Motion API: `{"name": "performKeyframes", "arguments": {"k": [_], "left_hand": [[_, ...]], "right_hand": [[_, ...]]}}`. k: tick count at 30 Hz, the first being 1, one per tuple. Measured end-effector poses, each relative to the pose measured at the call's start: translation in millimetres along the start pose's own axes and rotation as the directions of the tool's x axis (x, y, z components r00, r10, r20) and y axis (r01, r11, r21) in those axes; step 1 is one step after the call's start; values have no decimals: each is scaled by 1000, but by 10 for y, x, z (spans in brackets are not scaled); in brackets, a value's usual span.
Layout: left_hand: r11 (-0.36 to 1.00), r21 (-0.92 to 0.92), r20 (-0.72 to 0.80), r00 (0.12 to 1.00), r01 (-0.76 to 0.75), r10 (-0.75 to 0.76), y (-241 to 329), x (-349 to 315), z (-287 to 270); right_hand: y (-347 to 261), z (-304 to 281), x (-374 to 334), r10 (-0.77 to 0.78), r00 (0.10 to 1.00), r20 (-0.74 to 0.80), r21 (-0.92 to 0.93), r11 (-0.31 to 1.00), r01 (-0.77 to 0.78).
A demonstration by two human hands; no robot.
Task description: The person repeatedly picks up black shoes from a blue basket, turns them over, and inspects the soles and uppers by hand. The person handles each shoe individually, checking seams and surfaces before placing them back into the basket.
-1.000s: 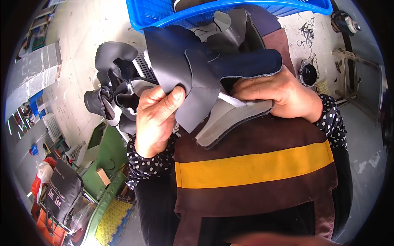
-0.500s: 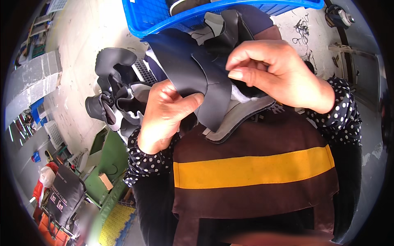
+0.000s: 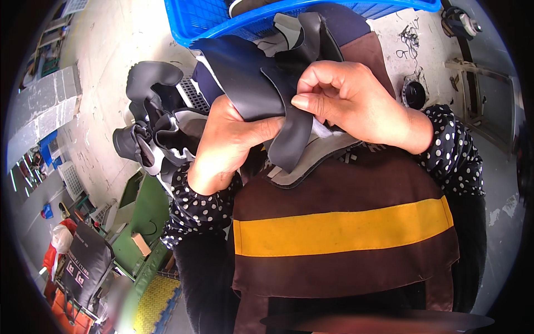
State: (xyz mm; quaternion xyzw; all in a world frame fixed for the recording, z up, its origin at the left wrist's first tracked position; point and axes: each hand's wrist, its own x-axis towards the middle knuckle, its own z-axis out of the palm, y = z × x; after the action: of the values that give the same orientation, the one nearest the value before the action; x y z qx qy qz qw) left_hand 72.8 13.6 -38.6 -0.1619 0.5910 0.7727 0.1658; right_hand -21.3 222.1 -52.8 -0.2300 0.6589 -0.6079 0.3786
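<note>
A black leather shoe upper (image 3: 245, 78) with grey lining lies across my lap, in front of the blue crate. My left hand (image 3: 231, 142) is closed on its near left side, the thumb lying over the leather and the fingers beneath. My right hand (image 3: 353, 103) is closed in a pinch, thumb against fingers, right at the edge of the upper's overlapping flap (image 3: 295, 133). Anything between those fingertips is too small to make out. White fluffy padding shows below the right hand, beside the grey-lined edge.
A blue plastic crate (image 3: 311, 6) stands at the far side, a shoe in it. More black uppers (image 3: 156, 122) are heaped to the left. The brown apron (image 3: 339, 278) with a yellow band covers my lap. A black round object (image 3: 413, 93) sits past my right wrist; a green cabinet (image 3: 136, 222) stands lower left.
My right hand has moved left, its pinched fingertips coming up to the flap's edge. The left hand keeps its hold and has shifted slightly up.
</note>
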Motion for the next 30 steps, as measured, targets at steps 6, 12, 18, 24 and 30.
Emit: {"name": "performKeyframes", "arguments": {"k": [6, 12, 18, 24, 30], "left_hand": [[980, 199, -36, 999, -4, 11, 49, 35, 154], [943, 331, 19, 999, 22, -30, -6, 83, 202], [929, 369, -87, 994, -22, 59, -34, 77, 182], [969, 244, -135, 988, -47, 81, -7, 1, 17], [954, 297, -115, 991, -31, 68, -55, -48, -22]], "right_hand": [[-102, -36, 78, 9, 997, 73, -377, 926, 20], [-84, -143, 110, -17, 974, 227, -652, 740, 164], [20, -300, 109, 58, 973, 224, -398, 916, 37], [210, -464, 176, 176, 974, 141, -91, 982, -165], [192, -385, 110, 54, 978, 200, -136, 990, -26]]}}
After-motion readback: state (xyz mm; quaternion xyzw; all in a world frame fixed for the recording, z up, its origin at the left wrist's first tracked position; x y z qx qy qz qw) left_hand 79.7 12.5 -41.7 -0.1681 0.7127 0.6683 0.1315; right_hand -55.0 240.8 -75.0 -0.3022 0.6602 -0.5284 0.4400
